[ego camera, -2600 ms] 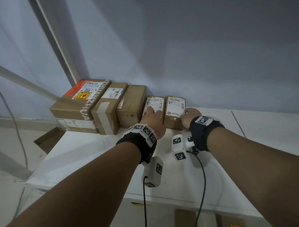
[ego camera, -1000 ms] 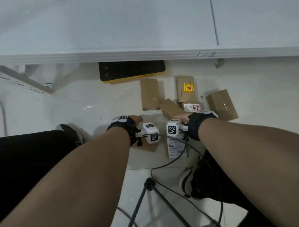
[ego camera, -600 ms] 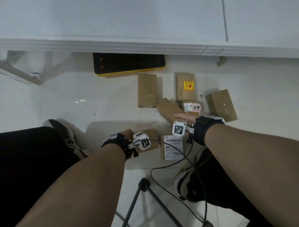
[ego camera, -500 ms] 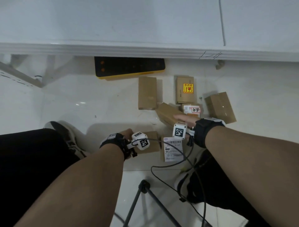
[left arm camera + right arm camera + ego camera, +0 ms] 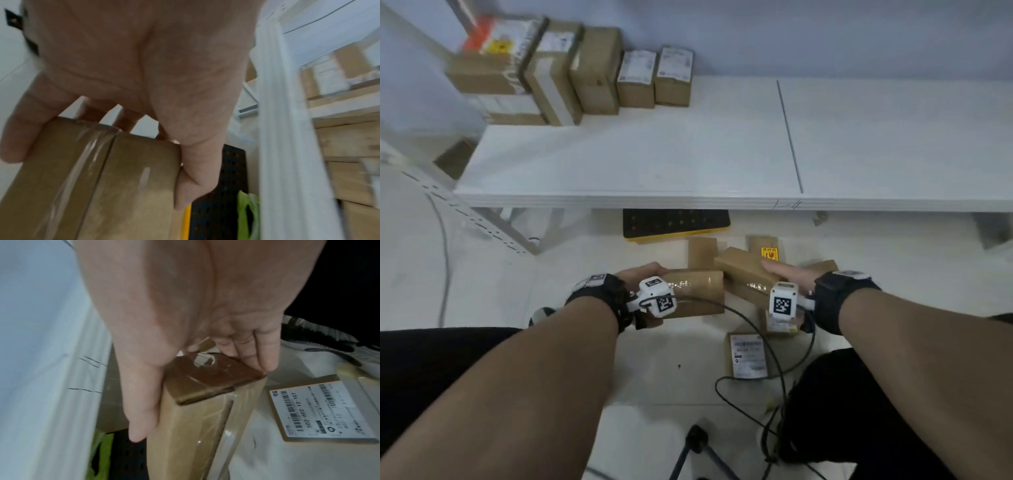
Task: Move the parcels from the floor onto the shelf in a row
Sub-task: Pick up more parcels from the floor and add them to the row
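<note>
My left hand (image 5: 643, 274) grips a taped brown parcel (image 5: 697, 291) lifted off the floor; in the left wrist view the thumb and fingers (image 5: 197, 178) clamp the end of this parcel (image 5: 102, 186). My right hand (image 5: 787, 274) grips a second brown parcel (image 5: 744, 272), held tilted, its thumb (image 5: 141, 410) on one side and fingers on the other side of that parcel (image 5: 195, 418). Both parcels hang just below the front edge of the white shelf (image 5: 688, 164). A row of several parcels (image 5: 592, 68) stands at the shelf's back left.
On the floor lie a labelled parcel (image 5: 748, 356), a parcel with a yellow sticker (image 5: 768, 250) and another brown one (image 5: 702, 251). A black and yellow board (image 5: 674, 222) lies under the shelf. Cables and a tripod leg (image 5: 695, 445) lie by my knees.
Both hands have taken hold of a parcel each and raised them off the floor. My head has tipped up, bringing the shelf top and its row into view.
</note>
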